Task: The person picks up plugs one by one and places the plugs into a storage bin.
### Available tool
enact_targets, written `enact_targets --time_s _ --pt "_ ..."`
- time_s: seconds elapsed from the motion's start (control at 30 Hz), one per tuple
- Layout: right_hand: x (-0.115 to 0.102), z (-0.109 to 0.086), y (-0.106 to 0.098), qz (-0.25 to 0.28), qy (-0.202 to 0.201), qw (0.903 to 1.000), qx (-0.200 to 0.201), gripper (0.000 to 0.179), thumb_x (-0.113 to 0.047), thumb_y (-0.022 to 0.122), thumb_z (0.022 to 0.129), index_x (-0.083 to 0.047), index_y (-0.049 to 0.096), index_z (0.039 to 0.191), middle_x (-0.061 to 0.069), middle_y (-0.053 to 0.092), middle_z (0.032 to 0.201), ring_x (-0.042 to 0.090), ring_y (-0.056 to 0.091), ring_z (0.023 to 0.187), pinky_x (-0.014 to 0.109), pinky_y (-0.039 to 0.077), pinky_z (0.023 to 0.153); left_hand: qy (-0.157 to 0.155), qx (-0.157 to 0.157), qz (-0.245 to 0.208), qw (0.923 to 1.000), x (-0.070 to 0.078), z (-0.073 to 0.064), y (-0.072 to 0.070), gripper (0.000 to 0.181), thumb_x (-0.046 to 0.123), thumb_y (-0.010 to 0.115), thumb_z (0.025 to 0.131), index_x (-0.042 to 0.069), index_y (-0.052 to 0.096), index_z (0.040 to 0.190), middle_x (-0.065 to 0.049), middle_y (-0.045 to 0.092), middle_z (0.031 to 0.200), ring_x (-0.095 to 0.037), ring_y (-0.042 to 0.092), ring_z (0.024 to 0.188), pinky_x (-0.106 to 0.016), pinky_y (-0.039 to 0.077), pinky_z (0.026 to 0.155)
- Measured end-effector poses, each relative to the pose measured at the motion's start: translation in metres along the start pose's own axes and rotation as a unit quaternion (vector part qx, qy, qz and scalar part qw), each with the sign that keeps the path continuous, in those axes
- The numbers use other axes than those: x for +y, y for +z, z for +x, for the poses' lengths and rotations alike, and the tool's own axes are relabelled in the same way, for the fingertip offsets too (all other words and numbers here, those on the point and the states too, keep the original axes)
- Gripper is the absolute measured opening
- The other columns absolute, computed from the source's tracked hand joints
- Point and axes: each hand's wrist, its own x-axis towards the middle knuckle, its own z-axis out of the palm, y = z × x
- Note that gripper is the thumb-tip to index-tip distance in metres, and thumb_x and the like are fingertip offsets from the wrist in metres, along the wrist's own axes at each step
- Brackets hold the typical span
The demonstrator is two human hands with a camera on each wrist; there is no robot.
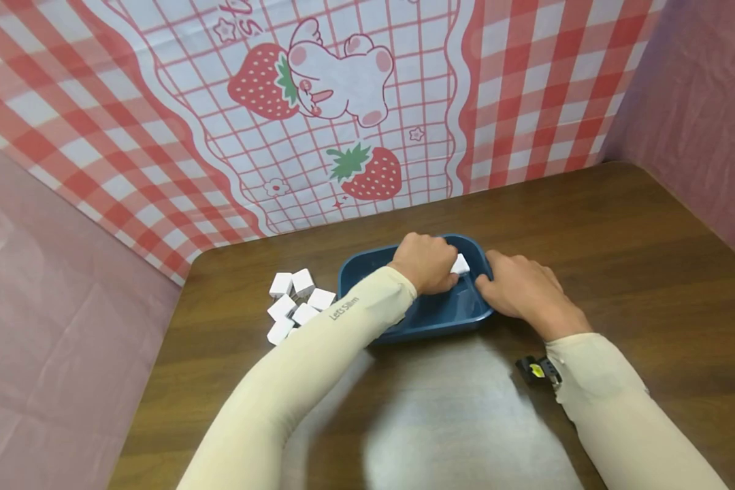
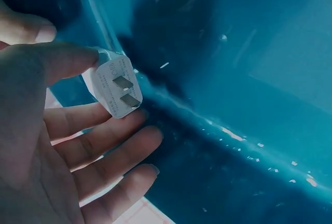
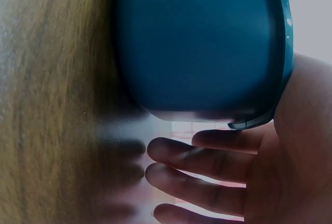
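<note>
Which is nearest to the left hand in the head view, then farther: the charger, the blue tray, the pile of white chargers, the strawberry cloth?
1. Charger, pinched in the left hand.
2. Blue tray, beneath the hand.
3. Pile of white chargers, on the left.
4. Strawberry cloth, behind.

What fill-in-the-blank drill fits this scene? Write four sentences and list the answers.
1. The left hand pinches a white ____ plug.
2. The tray is coloured ____.
3. The right hand rests against the tray's ____ side.
4. The loose white plugs lie on the tray's ____ side.

Answers: two-pin; blue; right; left
</note>
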Motion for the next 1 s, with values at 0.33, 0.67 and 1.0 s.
enact_targets --time_s 0.33,0.67,1.0 --pt "-0.001 0.002 0.000 -0.009 -0.005 1.0000 0.001 0.059 -0.035 0.050 0.100 0.005 0.042 0.143 0.030 0.056 0.129 0.041 0.057 0.096 0.067 0.044 0.086 0.000 0.004 0.002 1.0000 -0.003 -0.001 0.010 0.033 0.046 0.059 0.096 0.018 0.072 0.108 0.000 0.068 0.090 -0.014 0.063 0.071 -0.033 0.054 0.063" --pt "0.000 0.002 -0.001 -0.006 0.004 1.0000 -0.005 0.062 -0.037 0.050 0.099 0.005 0.041 0.144 0.031 0.055 0.130 0.042 0.057 0.098 0.069 0.043 0.085 -0.020 0.046 -0.038 0.9980 -0.022 -0.011 -0.010 0.034 0.043 0.055 0.098 0.017 0.072 0.113 0.003 0.067 0.082 -0.012 0.060 0.064 -0.032 0.052 0.059" --pt "-0.001 0.001 0.000 0.001 0.007 0.9999 -0.008 0.066 -0.037 0.051 0.100 0.008 0.035 0.147 0.034 0.049 0.134 0.046 0.053 0.103 0.073 0.038 0.092 -0.069 0.074 -0.062 0.9929 -0.053 -0.042 -0.017 0.037 0.040 0.052 0.099 0.020 0.069 0.125 0.003 0.072 0.101 -0.014 0.065 0.073 -0.035 0.053 0.057"
